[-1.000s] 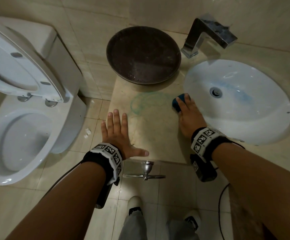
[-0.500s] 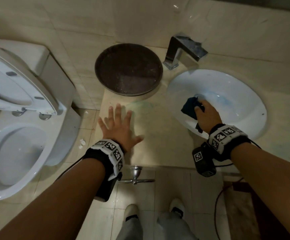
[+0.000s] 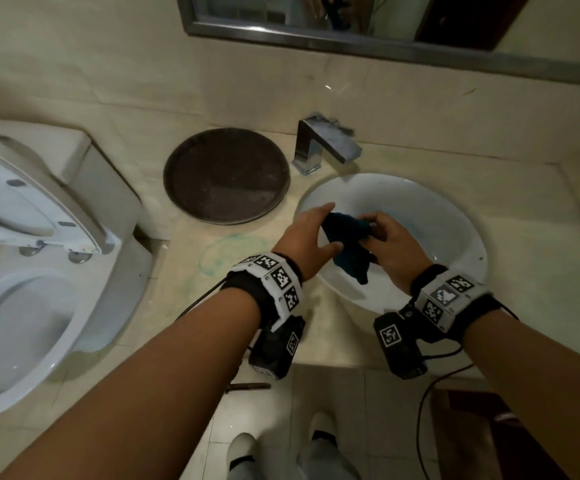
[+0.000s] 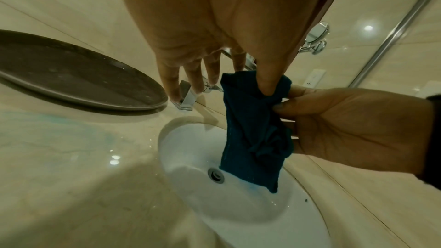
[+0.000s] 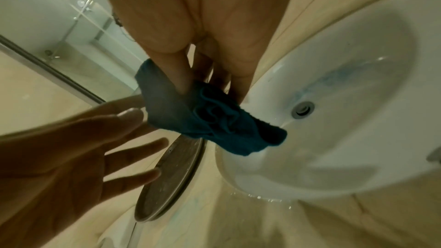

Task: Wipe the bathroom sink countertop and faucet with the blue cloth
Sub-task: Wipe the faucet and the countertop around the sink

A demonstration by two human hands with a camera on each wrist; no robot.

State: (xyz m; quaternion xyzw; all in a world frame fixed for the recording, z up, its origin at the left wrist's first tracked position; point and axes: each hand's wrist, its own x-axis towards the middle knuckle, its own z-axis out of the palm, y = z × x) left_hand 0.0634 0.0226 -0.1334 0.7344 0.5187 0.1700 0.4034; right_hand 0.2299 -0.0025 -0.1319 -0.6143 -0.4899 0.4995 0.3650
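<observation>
From the head view, both hands are up over the white sink point(image 3: 437, 237), and the blue cloth point(image 3: 349, 245) hangs between them above the bowl. The right hand point(image 3: 397, 244) has its fingers curled around the cloth. The left hand point(image 3: 311, 237) touches the cloth's other side, with its long fingers out straight. The shiny faucet point(image 3: 319, 147) stands at the back of the bench point(image 3: 184, 306), and a dark round tray point(image 3: 226, 176) lies on the bench just left of it. A white toilet point(image 3: 32, 271) with its lid up is far to the left. In the left wrist view, the left thumb point(image 4: 267, 82) presses into the top edge of the cloth point(image 4: 253, 135), while the other fingers point(image 4: 190, 74) spread out flat and hold nothing. The right hand point(image 4: 353, 129) pinches the cloth from the side, and the cloth's low end hangs near the drain point(image 4: 216, 175). In the right wrist view, the right fingers point(image 5: 181, 74) bunch the cloth point(image 5: 205, 118) tight beside the sink point(image 5: 346, 101), and the left hand point(image 5: 78, 148) is spread wide beside it.
</observation>
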